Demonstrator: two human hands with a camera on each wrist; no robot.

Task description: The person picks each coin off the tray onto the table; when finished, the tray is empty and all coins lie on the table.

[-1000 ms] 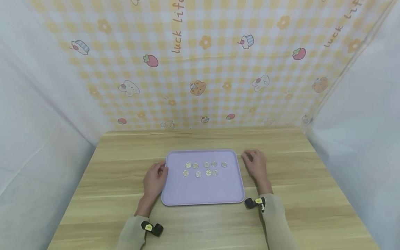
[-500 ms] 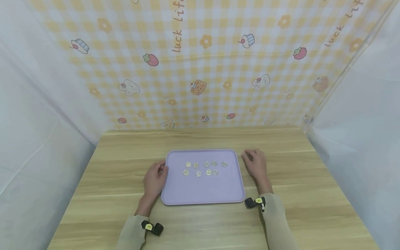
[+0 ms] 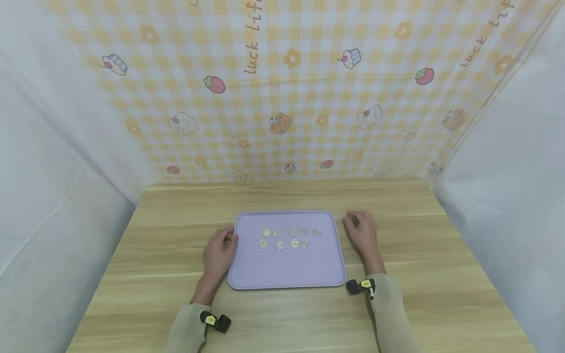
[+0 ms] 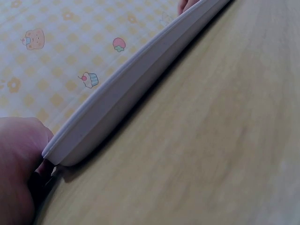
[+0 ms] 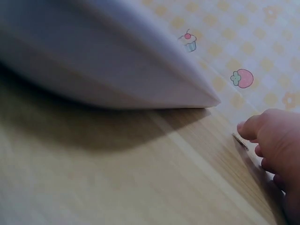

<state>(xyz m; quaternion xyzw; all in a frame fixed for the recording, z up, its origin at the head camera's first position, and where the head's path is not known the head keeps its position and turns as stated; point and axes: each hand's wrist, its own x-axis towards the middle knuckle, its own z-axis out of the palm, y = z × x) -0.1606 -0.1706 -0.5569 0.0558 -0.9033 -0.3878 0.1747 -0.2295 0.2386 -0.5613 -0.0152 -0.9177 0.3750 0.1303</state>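
Note:
A lilac tray (image 3: 287, 274) lies on the wooden table, bearing several silvery coins (image 3: 280, 246) in two loose rows. My left hand (image 3: 219, 254) grips the tray's left rim. The left wrist view shows that hand (image 4: 18, 164) with its thumb over the rim and fingers below it. Just off the tray's right edge, my right hand (image 3: 362, 234) rests low at the table with curled fingers. In the right wrist view, a thin coin (image 5: 240, 141) appears almost edge-on at the fingertips of the right hand (image 5: 279, 147), which pinches it.
The wooden table (image 3: 167, 235) extends around the tray on every side. A yellow checked cloth (image 3: 287, 98) hangs behind its far edge, and white sheets (image 3: 57, 171) hang at both sides. Each sleeve carries a small black wrist camera (image 3: 215, 322).

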